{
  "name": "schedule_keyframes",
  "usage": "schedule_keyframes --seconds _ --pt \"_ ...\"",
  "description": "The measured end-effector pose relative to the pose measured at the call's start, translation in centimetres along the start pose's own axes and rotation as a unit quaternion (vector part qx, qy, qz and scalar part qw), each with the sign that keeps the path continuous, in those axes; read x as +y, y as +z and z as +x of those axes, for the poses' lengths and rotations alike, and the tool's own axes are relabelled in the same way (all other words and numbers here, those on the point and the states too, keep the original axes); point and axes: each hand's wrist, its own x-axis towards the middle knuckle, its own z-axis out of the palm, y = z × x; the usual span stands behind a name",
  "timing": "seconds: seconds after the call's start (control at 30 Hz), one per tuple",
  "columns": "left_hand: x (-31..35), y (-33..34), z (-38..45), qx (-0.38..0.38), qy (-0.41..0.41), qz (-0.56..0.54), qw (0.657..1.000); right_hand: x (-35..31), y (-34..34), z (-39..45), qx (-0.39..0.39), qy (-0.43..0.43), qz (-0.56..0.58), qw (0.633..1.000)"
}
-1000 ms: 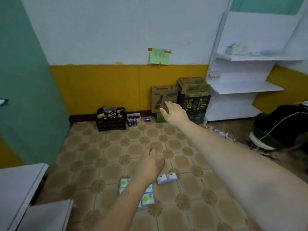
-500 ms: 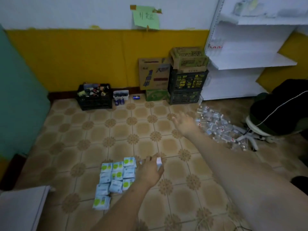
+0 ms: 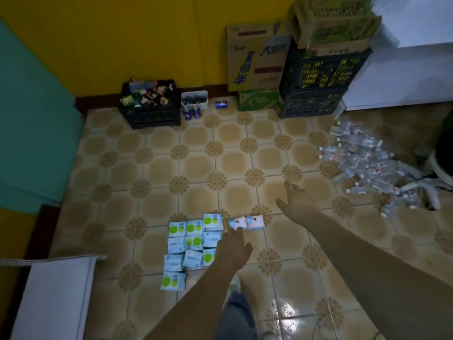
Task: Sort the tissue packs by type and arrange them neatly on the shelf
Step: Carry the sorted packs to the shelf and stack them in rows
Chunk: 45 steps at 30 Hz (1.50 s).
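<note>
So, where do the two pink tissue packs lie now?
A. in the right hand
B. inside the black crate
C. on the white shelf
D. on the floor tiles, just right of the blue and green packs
D: the two pink tissue packs lie on the floor tiles, right of the blue and green packs.

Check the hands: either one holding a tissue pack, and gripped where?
Nothing held. Left hand hovers open over the tissue packs; right hand is open above the floor.

Black crate [image 3: 150,111] of bottles, cardboard boxes [image 3: 257,57], loose water bottles [image 3: 367,163].
</note>
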Motion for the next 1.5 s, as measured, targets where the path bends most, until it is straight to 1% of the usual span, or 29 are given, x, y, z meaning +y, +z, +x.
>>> schedule_keyframes --seconds 0.17,0.3,0.4,0.5,0.6,0.73,0.83,0.93,1.0,1.07,1.1,1.2,1.23,1.3,1.37,1.43,1.47,1.5 --pt "-2.6 0.3 7.3 -0.021 -0.046 0.005 0.999 1.4 2.1 5.7 -0.010 -0.007 -0.003 1.000" --pt "-4.9 4.5 13.3 -0.054 -0.090 -0.019 0.994 4.3 7.7 11.9 -0.040 0.015 0.000 0.999" --pt "-7.3 9.6 18.9 -0.060 -0.109 -0.037 0.992 6.8 14.6 17.8 -0.073 0.006 0.000 0.997" --pt "-9.9 15.9 25.6 -0.056 -0.122 -0.054 0.990 9.6 22.8 23.7 -0.087 0.013 0.009 0.996" --pt "-12.7 23.3 32.8 -0.043 -0.109 -0.053 0.992 12.9 31.9 29.0 -0.104 0.015 -0.011 0.994" --pt "-16.8 33.3 43.5 0.006 -0.095 0.012 0.995 17.1 44.5 35.7 -0.124 -0.029 -0.094 0.987" --pt "-19.4 39.4 51.2 0.042 -0.093 0.037 0.994 19.7 52.4 40.6 -0.124 -0.034 -0.154 0.980" --pt "-20.9 43.7 55.9 0.057 -0.075 0.039 0.995 20.7 58.0 44.1 -0.109 -0.033 -0.159 0.981" --pt "-21.0 44.7 57.6 0.077 -0.072 0.022 0.994 20.9 59.6 45.3 -0.086 -0.039 -0.116 0.989" --pt "-20.4 43.9 57.5 0.093 -0.065 0.003 0.994 20.5 58.9 45.0 -0.072 -0.054 -0.085 0.992" --pt "-19.8 42.9 56.8 0.086 -0.062 -0.002 0.994 20.3 58.0 44.4 -0.074 -0.059 -0.087 0.992" --pt "-18.6 39.5 53.6 0.078 -0.065 -0.025 0.995 19.1 53.3 42.0 -0.072 -0.091 -0.099 0.988" --pt "-17.9 37.3 52.1 0.081 -0.063 -0.041 0.994 18.5 50.7 41.1 -0.069 -0.107 -0.096 0.987" --pt "-16.4 31.4 48.4 0.085 -0.052 -0.061 0.993 16.6 44.0 38.9 -0.063 -0.142 -0.083 0.984" --pt "-14.9 24.6 44.3 0.104 -0.041 -0.060 0.992 14.0 36.3 36.4 -0.062 -0.165 -0.075 0.981" --pt "-13.3 17.2 40.3 0.160 -0.048 -0.046 0.985 10.8 28.4 33.6 -0.052 -0.161 -0.059 0.984" --pt "-12.1 13.2 38.1 0.184 -0.051 -0.060 0.980 8.9 24.2 32.0 -0.043 -0.156 -0.034 0.986" --pt "-10.7 9.1 35.7 0.191 -0.059 -0.102 0.975 7.2 20.2 30.3 -0.037 -0.154 0.002 0.987"
